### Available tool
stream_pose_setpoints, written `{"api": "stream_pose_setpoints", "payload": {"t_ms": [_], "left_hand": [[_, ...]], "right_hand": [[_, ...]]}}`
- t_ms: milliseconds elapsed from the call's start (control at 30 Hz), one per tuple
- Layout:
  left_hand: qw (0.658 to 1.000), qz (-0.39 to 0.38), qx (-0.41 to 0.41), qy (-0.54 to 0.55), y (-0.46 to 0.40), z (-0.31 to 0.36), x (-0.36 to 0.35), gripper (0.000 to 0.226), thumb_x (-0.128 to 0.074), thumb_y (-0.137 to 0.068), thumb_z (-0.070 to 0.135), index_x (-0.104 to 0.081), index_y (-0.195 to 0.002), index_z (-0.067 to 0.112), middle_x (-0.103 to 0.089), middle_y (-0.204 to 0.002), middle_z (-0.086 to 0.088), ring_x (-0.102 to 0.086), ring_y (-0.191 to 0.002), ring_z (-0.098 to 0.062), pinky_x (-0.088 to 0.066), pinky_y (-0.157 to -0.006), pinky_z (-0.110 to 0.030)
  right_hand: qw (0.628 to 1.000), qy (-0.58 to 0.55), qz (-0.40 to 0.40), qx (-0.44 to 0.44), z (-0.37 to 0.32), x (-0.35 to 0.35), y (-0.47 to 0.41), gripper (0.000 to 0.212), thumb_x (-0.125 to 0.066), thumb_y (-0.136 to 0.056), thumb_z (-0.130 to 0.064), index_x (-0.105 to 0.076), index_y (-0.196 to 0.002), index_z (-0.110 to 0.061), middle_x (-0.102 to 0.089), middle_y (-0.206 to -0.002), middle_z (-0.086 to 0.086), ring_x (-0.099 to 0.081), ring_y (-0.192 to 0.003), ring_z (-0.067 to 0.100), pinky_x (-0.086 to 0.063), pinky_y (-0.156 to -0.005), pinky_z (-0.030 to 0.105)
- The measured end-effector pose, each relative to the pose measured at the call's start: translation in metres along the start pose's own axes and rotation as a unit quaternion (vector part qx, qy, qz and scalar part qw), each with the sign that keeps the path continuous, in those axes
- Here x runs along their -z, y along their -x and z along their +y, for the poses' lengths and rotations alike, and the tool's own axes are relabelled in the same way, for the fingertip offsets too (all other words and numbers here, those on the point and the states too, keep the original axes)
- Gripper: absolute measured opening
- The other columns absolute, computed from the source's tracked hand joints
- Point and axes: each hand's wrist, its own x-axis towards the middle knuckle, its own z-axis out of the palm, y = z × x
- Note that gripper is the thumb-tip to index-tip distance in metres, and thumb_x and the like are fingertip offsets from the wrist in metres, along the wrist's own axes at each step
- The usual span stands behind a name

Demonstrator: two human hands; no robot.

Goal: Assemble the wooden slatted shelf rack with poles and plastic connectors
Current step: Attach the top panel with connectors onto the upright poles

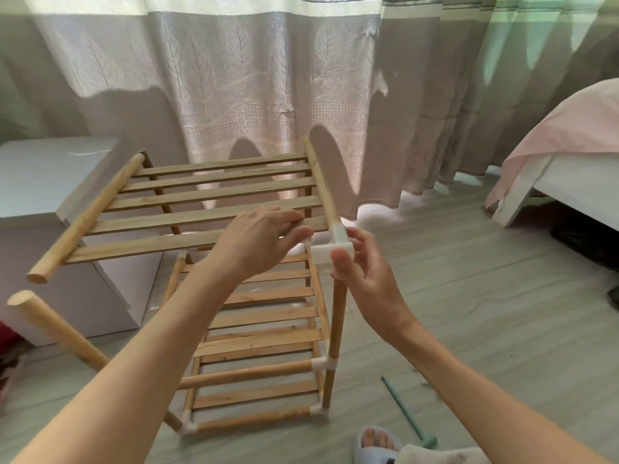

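Fitting the top shelf [207,199] at the rack's near right corner: the right hand [363,262] pinches the white connector [335,247] atop the upright pole [338,326], and the left hand [264,236] pinches a front slat. Next, the loose left side likely needs seating on its poles.

Soft daylight through the backlit curtain [234,78] (palest along its hem), slight motion blur, wide-angle bowing at edges.

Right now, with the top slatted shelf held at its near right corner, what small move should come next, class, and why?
Probably press the white connector down onto the upright pole. The right hand grips that connector, already on the top shelf side rail, right above the pole's top. The left hand steadies the nearest slat. The shelf's left end hangs free, so seating this corner first seems sensible.
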Motion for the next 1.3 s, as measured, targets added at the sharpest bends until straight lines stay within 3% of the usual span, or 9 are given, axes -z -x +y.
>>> {"api": "stream_pose_setpoints", "payload": {"t_ms": [133, 267, 367, 567, 700, 867, 1000, 1133, 1300], "left_hand": [[0.999, -0.023, -0.005, 0.024, 0.001, 0.0, -0.002, 0.046, -0.043, -0.093, 0.042, -0.05, -0.131, 0.018, -0.058, -0.12, -0.001, -0.05, -0.103, -0.011, -0.037, -0.088, -0.023], [0.998, -0.045, -0.018, 0.038, 0.002, -0.001, 0.001, 0.044, -0.043, -0.094, 0.039, -0.049, -0.133, 0.019, -0.056, -0.127, -0.001, -0.049, -0.113, -0.014, -0.034, -0.091, -0.022], [0.996, -0.062, -0.018, 0.054, 0.003, 0.001, 0.004, 0.043, -0.042, -0.095, 0.039, -0.048, -0.134, 0.02, -0.054, -0.13, 0.001, -0.047, -0.117, -0.013, -0.031, -0.092, -0.021], [0.98, -0.131, 0.007, 0.15, 0.004, 0.003, 0.004, 0.048, -0.029, -0.097, 0.05, -0.046, -0.134, 0.024, -0.049, -0.125, 0.01, -0.043, -0.108, -0.003, -0.031, -0.091, -0.021], [0.96, -0.178, -0.01, 0.215, 0.006, -0.005, 0.002, 0.078, -0.024, -0.071, 0.081, -0.042, -0.133, 0.037, -0.05, -0.129, 0.009, -0.05, -0.109, -0.006, -0.041, -0.095, -0.031], [0.935, -0.221, -0.02, 0.276, 0.007, -0.007, 0.001, 0.069, -0.036, -0.063, 0.077, -0.033, -0.126, 0.051, -0.052, -0.117, 0.013, -0.05, -0.101, 0.004, -0.041, -0.087, -0.021], [0.933, -0.221, -0.022, 0.283, 0.007, -0.006, 0.0, 0.09, -0.043, -0.058, 0.077, -0.029, -0.139, 0.04, -0.048, -0.104, 0.021, -0.052, -0.088, 0.013, -0.039, -0.077, -0.017], [0.928, -0.228, -0.017, 0.293, 0.01, -0.004, -0.002, 0.076, -0.045, -0.064, 0.075, -0.028, -0.133, 0.047, -0.044, -0.105, 0.026, -0.049, -0.083, 0.021, -0.037, -0.076, -0.015], [0.939, -0.195, 0.02, 0.282, 0.01, 0.001, -0.004, 0.063, -0.051, -0.071, 0.074, -0.034, -0.125, 0.045, -0.05, -0.104, 0.015, -0.052, -0.091, 0.0, -0.04, -0.078, -0.019]], "right_hand": [[0.999, 0.027, -0.003, 0.027, -0.006, 0.009, -0.005, 0.079, -0.058, -0.071, -0.064, -0.032, -0.137, -0.03, -0.045, -0.132, -0.01, -0.047, -0.12, 0.001, -0.049, -0.092, 0.022], [0.996, 0.068, -0.045, 0.033, -0.013, 0.014, -0.012, 0.061, -0.052, -0.074, -0.055, -0.033, -0.131, -0.041, -0.041, -0.134, -0.019, -0.041, -0.121, -0.009, -0.042, -0.09, 0.01], [0.998, 0.058, -0.036, 0.018, -0.016, 0.008, -0.018, 0.068, -0.05, -0.08, -0.05, -0.03, -0.141, -0.027, -0.043, -0.137, -0.01, -0.042, -0.123, -0.003, -0.039, -0.092, 0.007], [0.999, 0.01, 0.049, -0.018, -0.01, -0.012, -0.027, 0.076, -0.027, -0.082, -0.067, -0.036, -0.142, -0.022, -0.047, -0.139, 0.002, -0.043, -0.129, 0.02, -0.033, -0.109, 0.048], [0.997, -0.005, 0.07, -0.025, -0.005, -0.015, -0.03, 0.066, -0.024, -0.087, -0.059, -0.042, -0.138, -0.023, -0.056, -0.129, 0.006, -0.05, -0.122, 0.025, -0.037, -0.104, 0.052], [0.998, -0.007, 0.065, -0.022, -0.005, -0.013, -0.03, 0.057, -0.027, -0.089, -0.046, -0.046, -0.135, -0.019, -0.059, -0.12, 0.013, -0.054, -0.107, 0.028, -0.041, -0.093, 0.041], [0.998, -0.015, 0.064, -0.017, -0.008, -0.011, -0.03, 0.055, -0.027, -0.09, -0.041, -0.047, -0.134, -0.015, -0.061, -0.118, 0.011, -0.057, -0.111, 0.025, -0.046, -0.096, 0.041], [0.998, -0.017, 0.066, -0.013, -0.01, -0.012, -0.029, 0.052, -0.025, -0.09, -0.04, -0.05, -0.13, -0.017, -0.062, -0.115, 0.01, -0.059, -0.107, 0.022, -0.046, -0.097, 0.046], [0.997, 0.009, 0.074, -0.009, -0.011, -0.014, -0.03, 0.052, -0.024, -0.09, -0.038, -0.054, -0.125, -0.015, -0.064, -0.112, 0.01, -0.059, -0.107, 0.023, -0.045, -0.096, 0.05]]}}
